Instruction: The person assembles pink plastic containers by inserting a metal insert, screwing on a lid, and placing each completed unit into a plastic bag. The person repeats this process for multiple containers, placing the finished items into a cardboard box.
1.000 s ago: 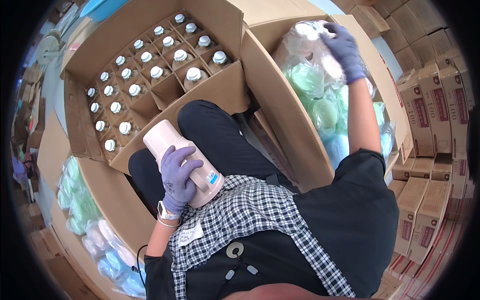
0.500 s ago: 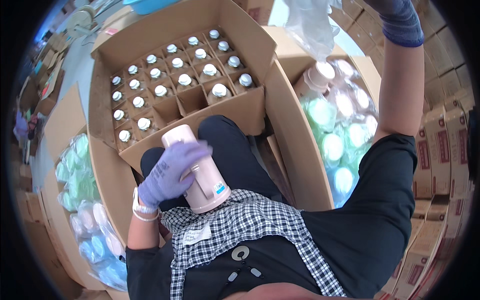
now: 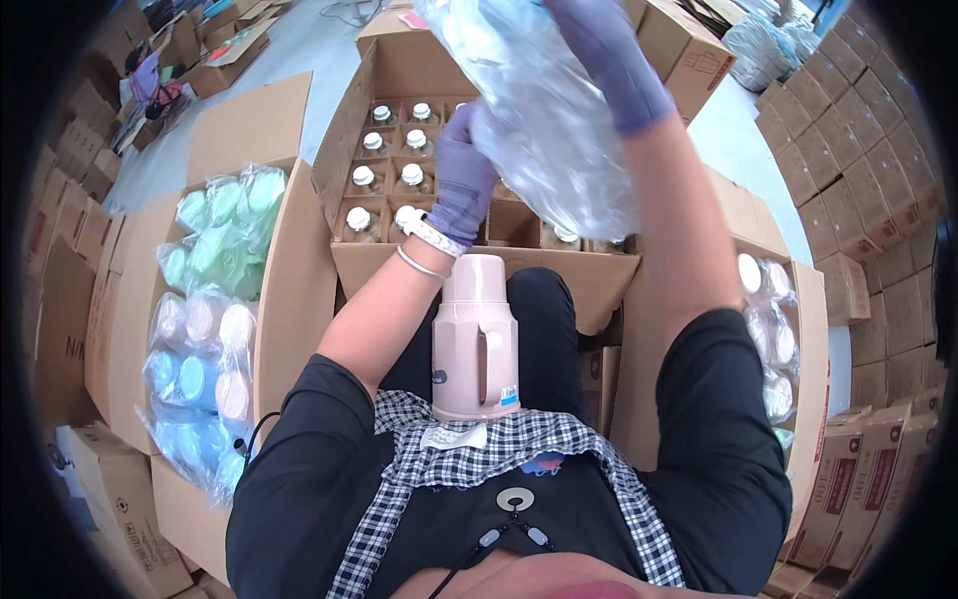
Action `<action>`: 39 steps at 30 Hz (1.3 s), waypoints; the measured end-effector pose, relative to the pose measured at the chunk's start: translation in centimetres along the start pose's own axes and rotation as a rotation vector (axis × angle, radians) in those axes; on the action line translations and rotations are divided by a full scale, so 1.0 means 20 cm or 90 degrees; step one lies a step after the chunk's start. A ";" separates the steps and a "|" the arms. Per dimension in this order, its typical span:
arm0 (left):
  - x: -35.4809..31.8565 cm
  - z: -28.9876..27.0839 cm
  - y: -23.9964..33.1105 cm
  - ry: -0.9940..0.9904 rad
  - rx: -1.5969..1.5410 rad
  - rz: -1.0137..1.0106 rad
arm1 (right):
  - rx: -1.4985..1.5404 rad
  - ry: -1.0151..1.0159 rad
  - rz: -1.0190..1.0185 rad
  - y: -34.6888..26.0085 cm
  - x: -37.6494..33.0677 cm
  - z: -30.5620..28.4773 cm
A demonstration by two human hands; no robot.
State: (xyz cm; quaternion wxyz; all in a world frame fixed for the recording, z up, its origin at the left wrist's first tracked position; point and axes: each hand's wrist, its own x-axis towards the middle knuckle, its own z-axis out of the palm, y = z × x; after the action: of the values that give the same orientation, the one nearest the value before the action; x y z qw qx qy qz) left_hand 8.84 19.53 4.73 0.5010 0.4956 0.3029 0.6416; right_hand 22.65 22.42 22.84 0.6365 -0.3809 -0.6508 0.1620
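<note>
A clear plastic bag (image 3: 549,130) hangs in front of me over the divided carton. My right hand (image 3: 611,70), in a purple glove, grips it near the top edge of the view, where the fingertips are cut off. On the bag's left side my left hand (image 3: 464,180), gloved too, is closed at its edge; part of the fingers is hidden behind the film. Between my thighs a pale pink thermos flask (image 3: 459,349) leans against my checked apron (image 3: 559,434), its handle facing up and no hand on it.
Ahead stands a divided carton (image 3: 589,268) of silver-capped bottles (image 3: 362,178), with a vacant cell (image 3: 514,228). Open cartons flank me: the left holds bagged green, pink and blue flasks (image 3: 195,379), the right more bagged flasks (image 3: 778,329). Stacked boxes (image 3: 848,150) line the right side.
My left hand has let go of the thermos and moved up to the bag. My right hand has brought the bag leftward over the bottle carton. The thermos now stands straighter on my lap.
</note>
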 end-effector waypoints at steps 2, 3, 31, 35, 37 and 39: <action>0.02 -0.11 0.01 0.035 -0.308 -0.006 | 0.133 -0.040 -0.187 -0.06 -0.32 0.00; 0.08 -0.20 -0.13 0.014 -0.313 0.002 | -0.004 -0.064 -0.249 -0.11 -0.52 0.03; -1.11 -0.51 0.22 -0.114 0.508 0.090 | 0.174 -0.313 0.492 -0.11 -1.83 -0.30; -1.24 -0.66 0.45 -0.560 0.395 0.077 | 0.211 -0.817 0.292 -0.14 -1.88 -0.42; -1.38 -0.88 0.48 -0.671 0.330 -0.328 | 0.136 -0.869 0.432 -0.14 -1.87 -0.48; -1.40 -1.06 0.52 -0.626 0.268 -0.591 | 0.122 -0.735 0.451 -0.10 -1.86 -0.54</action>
State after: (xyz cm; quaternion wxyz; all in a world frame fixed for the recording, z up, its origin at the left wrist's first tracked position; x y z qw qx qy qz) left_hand -14.42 -7.86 -2.29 0.6952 0.6337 0.3392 -0.0085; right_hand 28.67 -7.96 -0.50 0.1270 -0.3652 -0.7049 0.5947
